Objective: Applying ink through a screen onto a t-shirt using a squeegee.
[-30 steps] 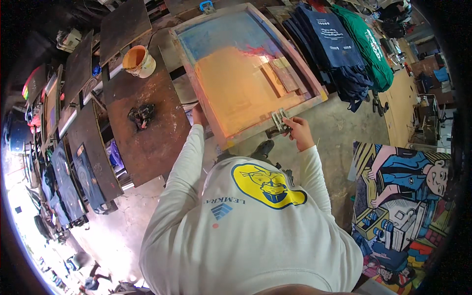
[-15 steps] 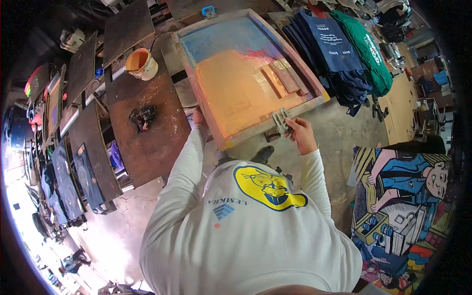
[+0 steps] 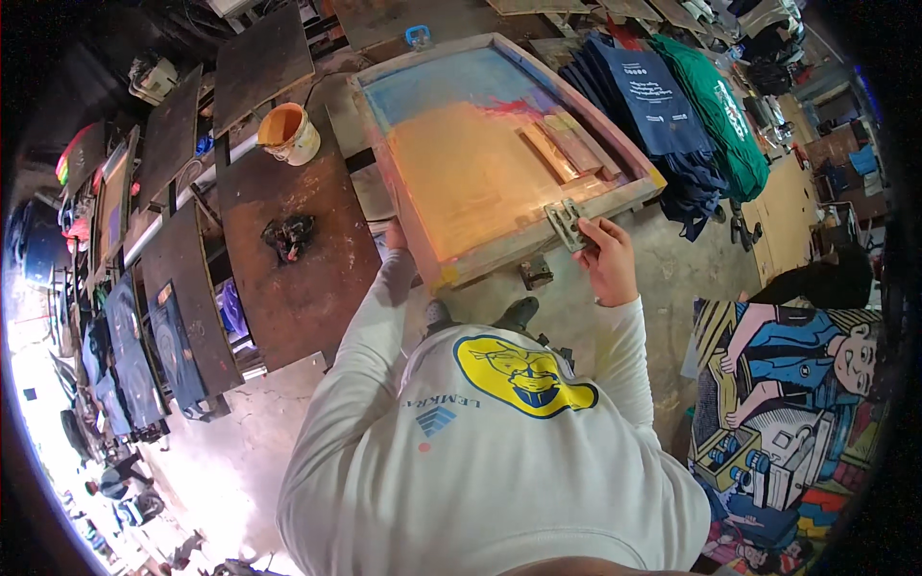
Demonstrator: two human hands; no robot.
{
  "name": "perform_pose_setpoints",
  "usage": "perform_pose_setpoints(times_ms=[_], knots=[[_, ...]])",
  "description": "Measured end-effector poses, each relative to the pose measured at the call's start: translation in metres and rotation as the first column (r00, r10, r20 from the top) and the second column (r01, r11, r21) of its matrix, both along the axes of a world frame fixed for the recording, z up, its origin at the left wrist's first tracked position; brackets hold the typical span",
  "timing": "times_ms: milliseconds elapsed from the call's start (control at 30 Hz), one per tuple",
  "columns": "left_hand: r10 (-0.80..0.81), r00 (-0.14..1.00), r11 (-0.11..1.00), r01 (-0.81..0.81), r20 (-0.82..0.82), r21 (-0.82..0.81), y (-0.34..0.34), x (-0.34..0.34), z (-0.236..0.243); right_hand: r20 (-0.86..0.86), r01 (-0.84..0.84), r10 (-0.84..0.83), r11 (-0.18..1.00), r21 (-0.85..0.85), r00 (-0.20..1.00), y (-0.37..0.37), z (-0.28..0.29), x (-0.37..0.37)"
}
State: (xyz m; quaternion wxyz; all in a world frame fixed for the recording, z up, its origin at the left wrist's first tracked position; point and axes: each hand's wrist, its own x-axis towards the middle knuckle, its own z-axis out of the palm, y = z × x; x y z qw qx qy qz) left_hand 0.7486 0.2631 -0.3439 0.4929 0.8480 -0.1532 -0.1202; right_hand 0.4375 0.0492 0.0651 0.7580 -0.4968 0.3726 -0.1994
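In front of me is a wooden screen-printing frame (image 3: 509, 248), its mesh coloured orange near me and blue at the far end. A wooden-handled squeegee (image 3: 569, 152) lies inside along the right side. My right hand (image 3: 611, 261) is closed on a metal hinge bracket (image 3: 567, 225) at the frame's near edge, thumb and fingers pinching it. Below that edge, apart from the bracket, a dark metal block (image 3: 536, 273) shows. Beside the frame's left rail is my left hand (image 3: 395, 236); its fingers are largely hidden.
A dark board (image 3: 288, 278) on the left bears a paint-stained bucket (image 3: 290, 136) and a crumpled black lump (image 3: 288, 237). Navy bags (image 3: 663, 106) and green cloth (image 3: 715, 110) are piled right of the frame. A cartoon-painted panel (image 3: 788, 403) stands at lower right.
The frame's near end has risen and shifted right with my right hand and the bracket. A gap now shows between the bracket and the metal block.
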Motion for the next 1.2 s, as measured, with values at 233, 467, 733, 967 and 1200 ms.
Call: perform_pose_setpoints(times_ms=[233,467,733,967,1200], knots=[[0.200,0.971,0.936,-0.229,-0.133,-0.266,0.012,-0.003,0.083,0.018,0.052,-0.052,0.999,0.006,0.998,0.002,-0.002,0.001],[0.296,0.946,0.923,-0.246,0.136,-0.298,0.001,0.068,0.233,-0.041,0.096,-0.095,0.995,0.027,0.995,0.009,-0.045,-0.015],[-0.091,0.975,0.853,-0.028,0.202,0.520,-0.062,0.200,0.237,-0.233,0.103,-0.116,0.992,-0.070,0.966,0.006,-0.089,-0.021],[-0.066,0.971,0.874,-0.055,0.231,0.482,-0.105,0.261,0.168,-0.373,0.135,-0.178,0.981,-0.138,0.911,0.001,-0.110,-0.017],[-0.341,0.940,0.376,0.119,0.018,0.919,-0.138,0.275,0.140,-0.477,0.202,-0.252,0.967,-0.155,0.842,0.004,-0.120,-0.002]])
